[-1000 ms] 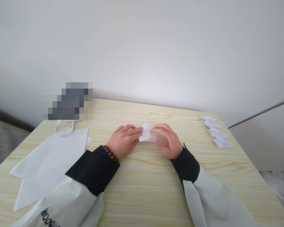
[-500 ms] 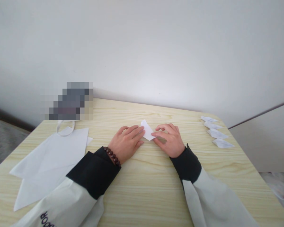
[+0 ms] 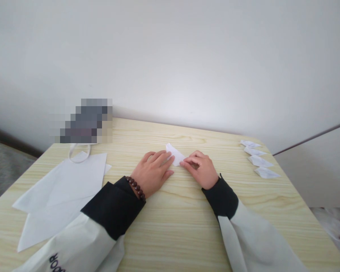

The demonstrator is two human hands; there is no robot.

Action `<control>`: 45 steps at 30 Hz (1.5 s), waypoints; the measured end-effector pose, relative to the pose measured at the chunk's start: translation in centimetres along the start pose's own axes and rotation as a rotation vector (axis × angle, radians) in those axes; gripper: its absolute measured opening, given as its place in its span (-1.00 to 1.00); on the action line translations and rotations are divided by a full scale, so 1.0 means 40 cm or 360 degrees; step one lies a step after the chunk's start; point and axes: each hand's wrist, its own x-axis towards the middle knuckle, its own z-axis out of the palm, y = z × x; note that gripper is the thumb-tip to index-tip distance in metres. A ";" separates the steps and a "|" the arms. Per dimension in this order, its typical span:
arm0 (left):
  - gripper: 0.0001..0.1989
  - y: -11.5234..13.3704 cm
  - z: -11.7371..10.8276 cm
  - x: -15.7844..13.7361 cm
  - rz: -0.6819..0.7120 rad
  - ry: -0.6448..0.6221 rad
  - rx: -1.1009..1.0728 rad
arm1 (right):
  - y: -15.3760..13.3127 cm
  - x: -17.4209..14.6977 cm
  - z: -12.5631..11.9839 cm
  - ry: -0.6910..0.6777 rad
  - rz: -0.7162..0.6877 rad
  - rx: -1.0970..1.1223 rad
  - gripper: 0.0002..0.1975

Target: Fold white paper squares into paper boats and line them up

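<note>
A small folded piece of white paper [image 3: 176,155] lies on the wood-grain table, between my two hands. My left hand [image 3: 153,170], with a dark bead bracelet at its wrist, rests flat with its fingers stretched out; the fingertips press on the paper's left part. My right hand [image 3: 201,168] pinches the paper's right corner between thumb and forefinger. The fingertips of both hands cover parts of the folds.
Large white paper sheets [image 3: 65,189] overlap at the left of the table [image 3: 172,234]. Behind them are a white loop [image 3: 70,155] and a blurred-out dark object [image 3: 83,124]. Several folded paper pieces [image 3: 260,161] form a row at the right. A wall borders the back edge.
My right hand's raised fingers have closed into a pinch on the paper's right corner. The paper has turned slightly and its outline looks flatter. My left hand has hardly moved.
</note>
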 end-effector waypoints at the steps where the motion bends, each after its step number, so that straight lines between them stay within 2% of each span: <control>1: -0.66 0.001 0.000 0.000 0.0012 -0.0003 0.0000 | -0.001 0.001 0.005 0.0046 0.0110 0.0035 -0.83; 3: -0.66 0.002 0.000 -0.001 0.0026 -0.0010 0.0002 | -0.002 0.004 0.011 0.0109 0.0243 0.0056 -0.82; 5: -0.66 0.003 -0.002 -0.002 0.0039 -0.0007 -0.0006 | -0.002 0.005 0.011 0.0145 0.0269 0.0044 -0.82; 8: -0.68 0.003 -0.004 -0.004 0.0045 0.0028 -0.0050 | -0.004 0.006 0.004 0.0200 0.0180 0.0117 -0.84; 12: -0.74 0.002 -0.001 -0.006 -0.0002 0.0174 -0.0092 | -0.014 0.006 -0.006 0.0294 -0.0059 0.0220 -0.90; 15: -0.80 0.001 0.006 -0.006 -0.0041 0.0280 -0.0095 | -0.024 0.006 -0.007 0.0136 -0.0173 0.0304 -0.90; 19: -0.80 -0.001 0.014 -0.002 -0.0011 0.0342 -0.0120 | -0.022 0.003 -0.006 -0.0013 -0.0200 0.0301 -0.89; 27: -0.86 0.001 0.013 -0.001 -0.0012 0.0277 -0.0070 | 0.005 -0.002 -0.015 -0.0183 -0.0342 0.0379 -0.85; 29: -0.85 0.003 0.008 0.000 -0.0030 0.0260 -0.0039 | 0.001 0.000 -0.014 -0.0163 -0.0265 0.0363 -0.85; 33: -0.82 0.008 0.001 0.006 -0.0048 0.0239 -0.0002 | -0.015 0.004 0.000 -0.0021 0.0068 0.0203 -0.79; 35: -0.82 0.009 0.001 0.008 -0.0058 0.0247 -0.0003 | -0.021 0.005 0.009 0.0028 0.0161 0.0126 -0.75; 40: -0.79 0.005 0.008 0.004 -0.0045 0.0286 -0.0065 | -0.027 0.004 0.021 0.0057 0.0200 0.0071 -0.75; 45: -0.82 0.001 0.012 -0.001 -0.0005 0.0270 -0.0085 | -0.018 0.005 0.006 -0.0051 0.0139 0.0138 -0.81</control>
